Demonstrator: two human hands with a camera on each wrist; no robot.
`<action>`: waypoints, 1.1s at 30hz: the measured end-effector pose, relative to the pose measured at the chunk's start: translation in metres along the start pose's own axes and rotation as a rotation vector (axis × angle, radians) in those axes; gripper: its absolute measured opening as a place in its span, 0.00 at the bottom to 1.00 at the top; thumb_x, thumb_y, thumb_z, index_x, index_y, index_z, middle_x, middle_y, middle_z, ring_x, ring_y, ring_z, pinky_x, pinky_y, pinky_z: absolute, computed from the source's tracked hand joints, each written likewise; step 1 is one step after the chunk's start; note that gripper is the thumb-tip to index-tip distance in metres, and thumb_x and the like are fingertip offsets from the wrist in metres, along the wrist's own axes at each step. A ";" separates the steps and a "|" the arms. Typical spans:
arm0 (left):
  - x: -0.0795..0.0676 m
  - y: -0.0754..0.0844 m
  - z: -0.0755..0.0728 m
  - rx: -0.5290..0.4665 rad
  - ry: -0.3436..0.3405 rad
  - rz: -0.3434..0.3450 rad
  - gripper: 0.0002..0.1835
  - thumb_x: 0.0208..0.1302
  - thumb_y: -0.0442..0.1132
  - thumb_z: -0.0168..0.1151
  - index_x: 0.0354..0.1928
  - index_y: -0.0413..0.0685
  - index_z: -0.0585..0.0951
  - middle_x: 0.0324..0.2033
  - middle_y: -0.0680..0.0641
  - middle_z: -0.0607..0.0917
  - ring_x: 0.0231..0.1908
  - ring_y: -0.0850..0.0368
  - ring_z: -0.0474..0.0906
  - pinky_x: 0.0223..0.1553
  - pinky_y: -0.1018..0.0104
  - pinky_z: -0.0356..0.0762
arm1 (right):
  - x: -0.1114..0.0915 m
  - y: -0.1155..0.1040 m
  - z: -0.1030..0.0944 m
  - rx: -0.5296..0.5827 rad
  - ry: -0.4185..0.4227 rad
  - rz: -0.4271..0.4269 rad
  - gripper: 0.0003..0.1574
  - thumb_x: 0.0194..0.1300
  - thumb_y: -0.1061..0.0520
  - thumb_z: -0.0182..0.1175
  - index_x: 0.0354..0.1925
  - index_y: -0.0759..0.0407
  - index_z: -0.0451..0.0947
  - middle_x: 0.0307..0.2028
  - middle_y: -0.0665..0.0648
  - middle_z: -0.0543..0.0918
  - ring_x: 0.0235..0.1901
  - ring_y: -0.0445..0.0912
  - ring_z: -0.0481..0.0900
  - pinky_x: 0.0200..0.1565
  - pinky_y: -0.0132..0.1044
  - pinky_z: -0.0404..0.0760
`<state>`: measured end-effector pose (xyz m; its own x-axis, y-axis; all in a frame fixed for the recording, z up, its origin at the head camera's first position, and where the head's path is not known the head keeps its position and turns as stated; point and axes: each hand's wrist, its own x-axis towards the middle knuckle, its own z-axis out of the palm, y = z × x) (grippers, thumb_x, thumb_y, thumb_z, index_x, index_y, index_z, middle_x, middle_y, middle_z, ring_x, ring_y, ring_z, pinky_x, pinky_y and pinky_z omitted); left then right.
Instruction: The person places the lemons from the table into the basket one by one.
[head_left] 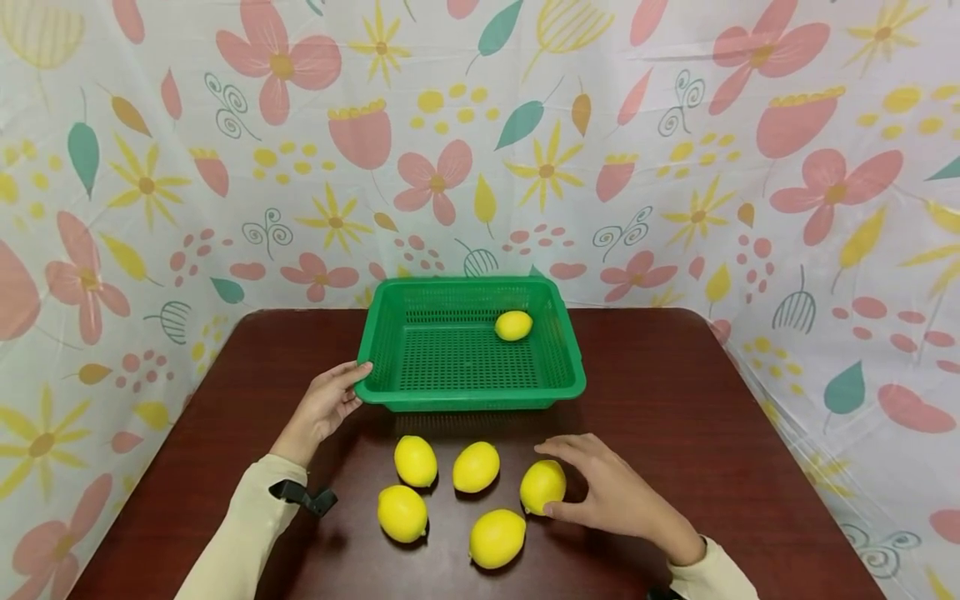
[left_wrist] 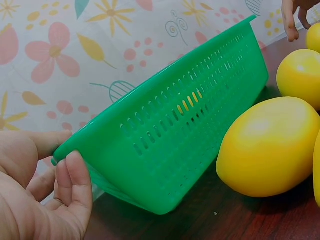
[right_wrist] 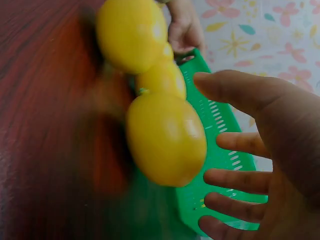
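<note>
A green plastic basket (head_left: 468, 400) stands at the back of the table with one yellow lemon (head_left: 513, 326) inside, at its right. My left hand (head_left: 324, 410) pinches the basket's left front rim between thumb and fingers, as the left wrist view shows of that hand (left_wrist: 50, 190). At the right, my right hand (head_left: 611, 492) is spread beside the rightmost lemon (head_left: 543, 487), thumb and fingers apart around its side. In the right wrist view, a gap shows between the right hand's fingers (right_wrist: 235, 181) and the closest lemon (right_wrist: 166, 140).
Several more lemons lie in front of the basket, among them a front lemon (head_left: 497, 539), a left lemon (head_left: 402, 513) and a middle lemon (head_left: 476, 467). The dark reddish table (head_left: 675, 400) meets a flower-patterned curtain (head_left: 480, 142) at its back and sides.
</note>
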<state>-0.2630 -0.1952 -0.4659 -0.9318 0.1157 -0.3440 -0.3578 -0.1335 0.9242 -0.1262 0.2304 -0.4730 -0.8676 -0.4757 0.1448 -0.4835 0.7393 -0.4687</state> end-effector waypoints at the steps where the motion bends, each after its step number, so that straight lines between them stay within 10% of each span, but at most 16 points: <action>1: 0.000 0.000 0.000 0.002 -0.001 -0.001 0.28 0.75 0.47 0.62 0.70 0.44 0.68 0.32 0.58 0.81 0.29 0.65 0.73 0.41 0.71 0.76 | 0.000 0.001 0.001 0.001 -0.012 -0.001 0.42 0.58 0.33 0.74 0.66 0.41 0.75 0.64 0.45 0.76 0.61 0.45 0.72 0.54 0.54 0.79; 33: -0.002 0.000 0.000 -0.029 -0.002 0.006 0.26 0.74 0.47 0.63 0.67 0.45 0.69 0.30 0.58 0.78 0.28 0.65 0.70 0.37 0.72 0.73 | -0.004 0.016 0.020 -0.060 0.034 -0.053 0.38 0.55 0.35 0.77 0.61 0.42 0.80 0.54 0.39 0.81 0.53 0.40 0.76 0.51 0.48 0.82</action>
<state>-0.2612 -0.1959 -0.4651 -0.9338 0.1166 -0.3383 -0.3540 -0.1630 0.9209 -0.1279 0.2344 -0.4986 -0.8437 -0.4989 0.1984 -0.5339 0.7411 -0.4070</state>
